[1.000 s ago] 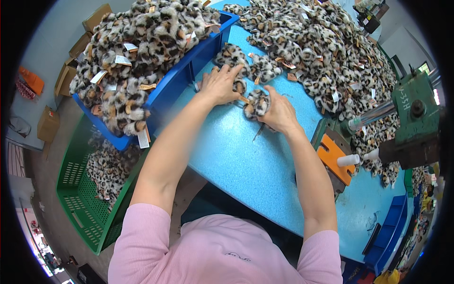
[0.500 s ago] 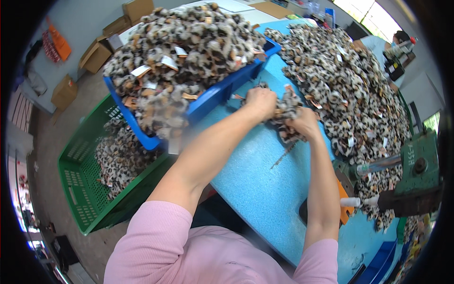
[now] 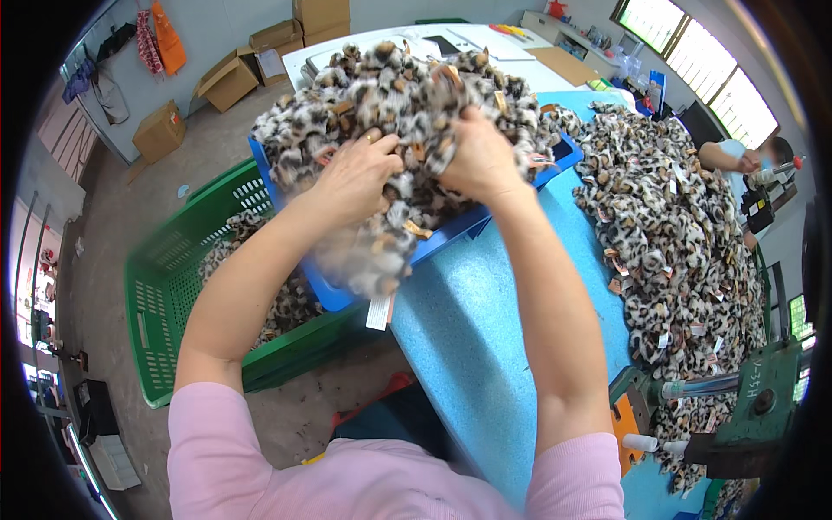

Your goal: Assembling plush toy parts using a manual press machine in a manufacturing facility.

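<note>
Leopard-print plush pieces [image 3: 407, 104]: I am pressing both hands into the heap of them that is overflowing the blue bin [image 3: 451, 232].
Left hand [image 3: 355, 173]: I am curling my fingers down into the fur, clutching a clump; a ring is showing on one finger.
Right hand [image 3: 479, 158]: I am closing it on the fuzzy pile just beside the left, with the fingertips buried in the pile.
Where the pieces are lying: they are sitting under and around both palms, mounding higher than the bin's rim and spilling over its near corner, where a white tag [image 3: 379, 312] is dangling.
Texture: the fur is looking soft and shaggy, spotted tan, black and cream, with small paper tags poking out.
Around me: the blue table [image 3: 485, 347] is running under my right forearm; a second heap of the same fur [image 3: 676, 234] is lying along its right side; a green crate [image 3: 165, 329] is standing on the floor to my left, holding more fur.
Farther off: cardboard boxes [image 3: 227, 78] are sitting by the wall, and a green machine [image 3: 763, 399] is standing at the table's right end.
</note>
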